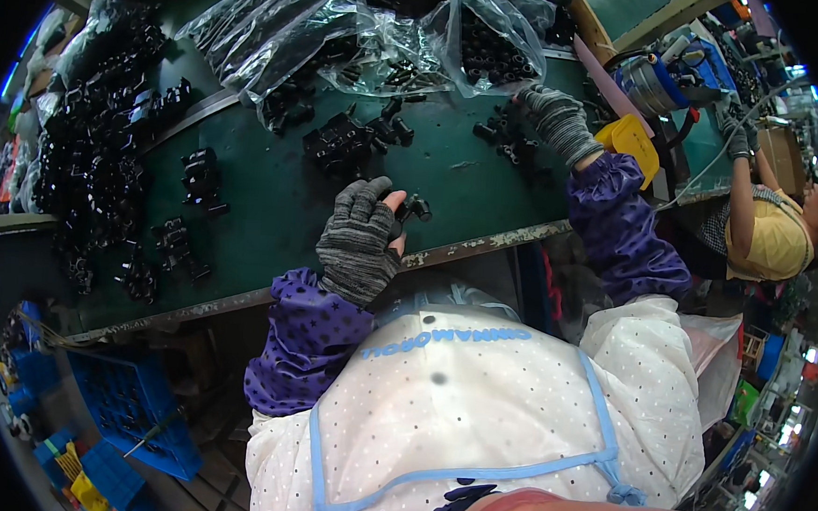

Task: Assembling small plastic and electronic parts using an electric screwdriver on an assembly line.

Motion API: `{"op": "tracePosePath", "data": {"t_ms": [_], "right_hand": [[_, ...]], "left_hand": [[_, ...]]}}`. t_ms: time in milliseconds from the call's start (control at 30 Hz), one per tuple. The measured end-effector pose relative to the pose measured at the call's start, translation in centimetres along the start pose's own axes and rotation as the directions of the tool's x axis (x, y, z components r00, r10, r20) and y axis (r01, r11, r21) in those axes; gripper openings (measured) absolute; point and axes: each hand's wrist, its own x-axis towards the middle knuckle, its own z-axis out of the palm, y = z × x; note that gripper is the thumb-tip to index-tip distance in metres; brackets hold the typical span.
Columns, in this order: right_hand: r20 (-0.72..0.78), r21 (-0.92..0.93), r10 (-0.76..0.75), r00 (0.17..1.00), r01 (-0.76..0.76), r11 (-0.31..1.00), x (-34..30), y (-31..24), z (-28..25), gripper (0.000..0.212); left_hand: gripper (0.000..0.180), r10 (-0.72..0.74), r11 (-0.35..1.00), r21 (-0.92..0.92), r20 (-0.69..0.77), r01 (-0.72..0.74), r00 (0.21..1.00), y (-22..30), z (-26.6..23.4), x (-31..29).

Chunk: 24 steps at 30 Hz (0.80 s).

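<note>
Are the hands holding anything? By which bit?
The left hand holds a small black knobbly part by its left end. Whether the right hand holds anything is unclear.

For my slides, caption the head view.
Gloved left hand holds a black part over a green workbench; right hand by loose black parts.

1. A passable stretch of green tabletop (478, 199) runs between the left hand (361, 240) and right hand (561, 124).
2. Clustered black fittings (339, 146) block the way beyond the left hand.
3. Clear plastic bags (282, 28) bar the far side.
4. A yellow plastic container (635, 146) stands just beside the right hand.
</note>
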Motion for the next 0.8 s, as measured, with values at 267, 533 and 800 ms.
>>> {"op": "tracePosePath", "data": {"t_ms": [267,533,800], "right_hand": [[-0.073,0.107,0.079,0.994,-0.070,0.992,0.4,-1.0,0.9,0.015],[-0.025,0.901,-0.250,0.968,0.131,0.414,-3.3,-8.1,-4.0,0.015],[0.019,0.932,-0.445,0.895,0.146,0.333,-1.9,-12.3,-4.2,0.018]], "left_hand": [[0.054,-0.032,0.999,-0.031,0.017,0.032,0.999,0.6,0.2,0.0],[0.055,-0.044,0.994,-0.098,-0.021,0.041,0.999,0.4,0.4,0.1],[0.053,0.061,0.998,0.013,-0.041,-0.060,0.997,0.4,0.5,0.0]]}}
